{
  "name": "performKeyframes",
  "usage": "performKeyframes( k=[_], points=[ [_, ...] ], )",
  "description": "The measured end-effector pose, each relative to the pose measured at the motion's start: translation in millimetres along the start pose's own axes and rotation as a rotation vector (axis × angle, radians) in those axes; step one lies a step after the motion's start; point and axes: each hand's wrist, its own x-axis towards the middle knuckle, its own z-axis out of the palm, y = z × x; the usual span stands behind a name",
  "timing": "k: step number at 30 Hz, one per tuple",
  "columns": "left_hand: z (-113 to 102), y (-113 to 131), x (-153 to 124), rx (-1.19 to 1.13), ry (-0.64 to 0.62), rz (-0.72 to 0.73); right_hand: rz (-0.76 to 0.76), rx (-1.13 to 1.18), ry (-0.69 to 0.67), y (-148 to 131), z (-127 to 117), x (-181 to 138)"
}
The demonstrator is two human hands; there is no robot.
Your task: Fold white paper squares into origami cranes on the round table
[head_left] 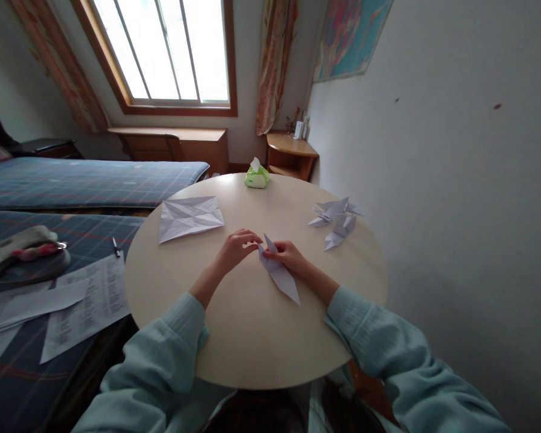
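A folded white paper figure [281, 279] with pointed ends is held just above the middle of the round table. My right hand [289, 255] grips it near its upper part, fingers closed on the paper. My left hand [240, 245] pinches at the tip of the figure's left point, thumb and fingertips together. To the left lies a creased sheet of white paper [192, 218], unfolded and marked with many fold lines. Over on the right sit several folded paper cranes [340, 224] close together.
The round cream table [234, 343] carries a green tissue pack [256, 175] at its far edge. Left of it, a bed [94, 225] holds printed sheets [88, 300], a pen [116, 247] and a white-and-grey bag [24, 255]. A white wall [455, 210] stands close on the right.
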Motion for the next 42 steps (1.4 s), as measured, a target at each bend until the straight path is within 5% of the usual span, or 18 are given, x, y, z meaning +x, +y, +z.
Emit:
performKeyframes(
  k=[11,19,30,42],
  points=[
    [2.1,2.1,-1.7,0.083,0.063,0.036,-0.036,-0.007,0.001,3.0,-1.3,-0.3],
    [18.4,9.7,-2.9,-0.014,0.235,0.011,-0.084,0.230,0.214,8.0,2.0,4.9],
    [26.9,-1.7,-0.7,-0.436,0.205,-0.427,-0.091,0.254,0.285,-1.4,2.3,1.0],
    [27.7,0.9,-0.6,-0.546,0.179,-0.489,-0.121,0.161,0.223,12.1,2.9,3.5]
  ],
)
